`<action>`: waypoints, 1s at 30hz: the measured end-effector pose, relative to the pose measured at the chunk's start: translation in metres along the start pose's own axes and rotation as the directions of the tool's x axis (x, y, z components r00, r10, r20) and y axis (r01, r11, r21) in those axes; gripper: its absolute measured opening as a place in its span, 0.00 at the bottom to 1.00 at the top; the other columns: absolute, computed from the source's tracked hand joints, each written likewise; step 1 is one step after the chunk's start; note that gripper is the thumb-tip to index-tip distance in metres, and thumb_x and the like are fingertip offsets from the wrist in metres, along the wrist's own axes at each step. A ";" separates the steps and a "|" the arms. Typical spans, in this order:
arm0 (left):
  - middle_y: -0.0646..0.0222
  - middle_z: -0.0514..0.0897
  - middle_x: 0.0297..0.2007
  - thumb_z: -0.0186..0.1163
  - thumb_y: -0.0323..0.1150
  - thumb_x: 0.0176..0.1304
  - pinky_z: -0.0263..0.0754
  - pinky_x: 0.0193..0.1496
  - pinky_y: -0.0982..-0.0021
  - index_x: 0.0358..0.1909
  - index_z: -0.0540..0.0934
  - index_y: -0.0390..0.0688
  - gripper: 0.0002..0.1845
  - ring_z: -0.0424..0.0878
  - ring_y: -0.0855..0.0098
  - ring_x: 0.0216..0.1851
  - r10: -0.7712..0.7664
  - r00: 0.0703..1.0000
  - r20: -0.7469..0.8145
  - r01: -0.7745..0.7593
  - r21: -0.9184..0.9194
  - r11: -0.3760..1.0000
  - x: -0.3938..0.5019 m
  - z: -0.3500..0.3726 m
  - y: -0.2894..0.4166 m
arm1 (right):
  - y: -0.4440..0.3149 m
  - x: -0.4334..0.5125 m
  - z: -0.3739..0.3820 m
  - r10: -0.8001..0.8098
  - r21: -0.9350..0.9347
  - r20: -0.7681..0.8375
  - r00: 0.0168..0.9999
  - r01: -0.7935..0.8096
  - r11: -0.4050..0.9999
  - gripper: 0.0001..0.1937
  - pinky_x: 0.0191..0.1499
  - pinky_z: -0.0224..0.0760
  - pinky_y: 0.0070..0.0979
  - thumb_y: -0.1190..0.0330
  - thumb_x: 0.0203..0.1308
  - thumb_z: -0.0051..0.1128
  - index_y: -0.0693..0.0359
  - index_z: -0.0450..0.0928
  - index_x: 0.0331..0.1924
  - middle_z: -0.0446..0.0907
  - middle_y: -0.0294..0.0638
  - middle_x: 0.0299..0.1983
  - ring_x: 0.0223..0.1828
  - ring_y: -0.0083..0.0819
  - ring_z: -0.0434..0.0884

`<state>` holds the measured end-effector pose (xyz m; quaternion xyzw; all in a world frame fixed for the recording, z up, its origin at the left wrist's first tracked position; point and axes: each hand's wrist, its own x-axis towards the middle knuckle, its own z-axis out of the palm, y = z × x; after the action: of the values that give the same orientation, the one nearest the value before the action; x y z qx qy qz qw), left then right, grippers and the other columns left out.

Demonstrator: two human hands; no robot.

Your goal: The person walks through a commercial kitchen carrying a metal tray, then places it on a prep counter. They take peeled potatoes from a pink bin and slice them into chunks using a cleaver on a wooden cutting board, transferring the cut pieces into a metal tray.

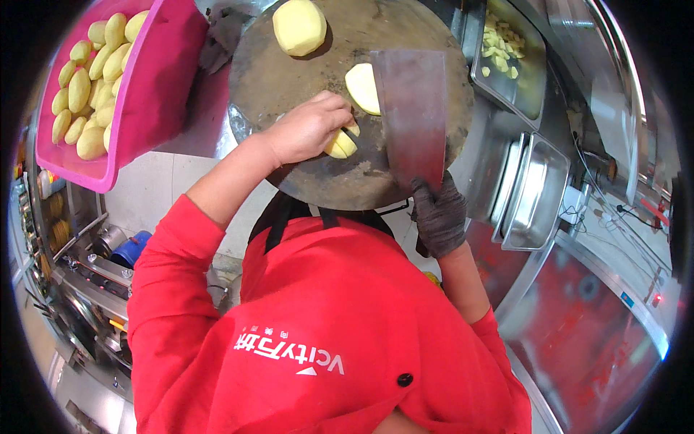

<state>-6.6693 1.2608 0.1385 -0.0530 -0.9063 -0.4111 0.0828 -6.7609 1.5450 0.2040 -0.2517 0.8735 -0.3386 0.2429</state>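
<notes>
On a round wooden chopping block (303, 87), my left hand (312, 127) is closed around cut potato pieces (341, 145), which show below its fingers. My right hand (440, 217), in a dark grey knit glove, grips a broad-bladed cleaver (412, 114) over the right side of the block. The handle is mostly hidden in the glove. Left of the blade lies a pale cut potato piece (362, 88), its right edge at the steel. A whole peeled potato (299, 27) rests near the block's far edge.
A pink plastic tub (157, 103) of peeled potatoes stands at the left, with a dark cloth (221, 38) beside it. At the upper right a steel tray (523, 100) holds potato chunks. Stacked steel pans (534, 200) sit right of the block.
</notes>
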 end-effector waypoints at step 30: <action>0.53 0.77 0.49 0.74 0.28 0.48 0.72 0.57 0.56 0.51 0.76 0.37 0.27 0.74 0.48 0.52 -0.475 0.726 -0.498 0.542 -0.012 0.840 -0.079 0.045 0.049 | -0.048 0.012 0.038 -0.322 -0.271 0.186 0.928 0.363 0.891 0.16 0.40 0.78 0.50 0.66 0.70 0.46 0.56 0.73 0.59 0.85 0.52 0.39 0.39 0.57 0.84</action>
<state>-6.5884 1.3248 0.1303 0.3073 -0.8613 -0.3557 0.1929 -6.7340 1.4889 0.2100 -0.4585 0.8377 -0.2214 0.1973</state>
